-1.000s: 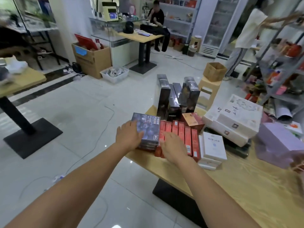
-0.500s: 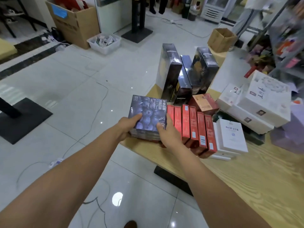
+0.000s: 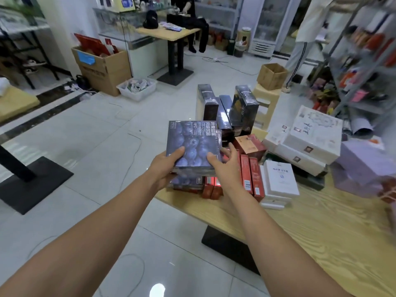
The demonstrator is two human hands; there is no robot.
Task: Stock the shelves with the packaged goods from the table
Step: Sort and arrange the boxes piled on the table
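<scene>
We hold the blue berry-print boxes (image 3: pixel 192 144) by their near corners. The left hand (image 3: pixel 164 168) and right hand (image 3: pixel 222 170) have thumbs on top and fingers curled round the edges, just above the table (image 3: pixel 321 243) corner. Open tiled floor (image 3: pixel 85 146) spreads leftward. A white tub (image 3: pixel 137 91) holds crumpled wrappers. The shelves (image 3: pixel 364 61) at right are blurred.

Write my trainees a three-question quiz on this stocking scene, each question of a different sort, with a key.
1. True or false: the left hand and the right hand both grip the blue box.
2. Which boxes stand upright at the far end of the table? A purple, B dark boxes, C orange.
3. Fill in: just right of the row of red boxes lie flat ____ boxes.
Key: 1 true; 2 B; 3 white boxes.
</scene>
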